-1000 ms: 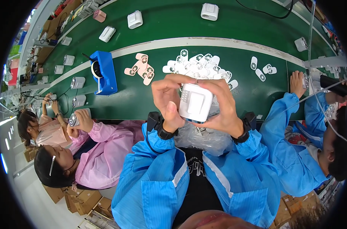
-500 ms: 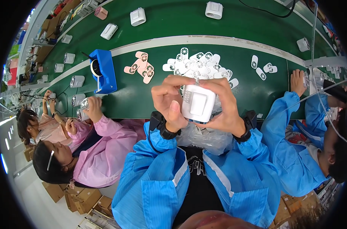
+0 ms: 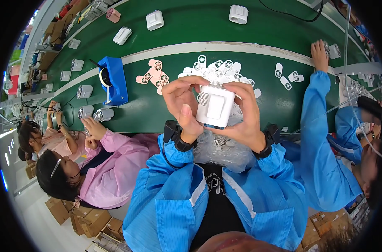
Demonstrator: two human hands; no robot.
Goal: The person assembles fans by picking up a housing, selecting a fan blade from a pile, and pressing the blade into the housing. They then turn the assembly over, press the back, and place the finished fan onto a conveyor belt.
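Both my hands hold up a white, rounded plastic device (image 3: 216, 107) with vent slots along one side and a raised panel on its face. My left hand (image 3: 180, 105) curls round its left side, fingers at the top edge and thumb lifted beside it. On the other side, my right hand (image 3: 247, 115) has its fingers on the top corner and its thumb at the lower edge. Behind the device lies a pile of white flat covers (image 3: 218, 67) with wheel-shaped cut-outs. Below it, a clear plastic bag (image 3: 226, 157) with more pieces rests against the table's near edge.
Pink covers (image 3: 155, 75) lie left of the pile, beside a blue holder (image 3: 119, 82) with a roll. Several loose white covers (image 3: 286, 82) sit to the right. White devices (image 3: 155, 19) stand on the far green belt. Co-workers sit both sides; one's hand (image 3: 320, 54) reaches across at right.
The device in my hands has shifted slightly left, still gripped the same way. The right co-worker's hand has moved farther out, onto the belt. The left co-worker's hand has drawn back, leaving a device on the table.
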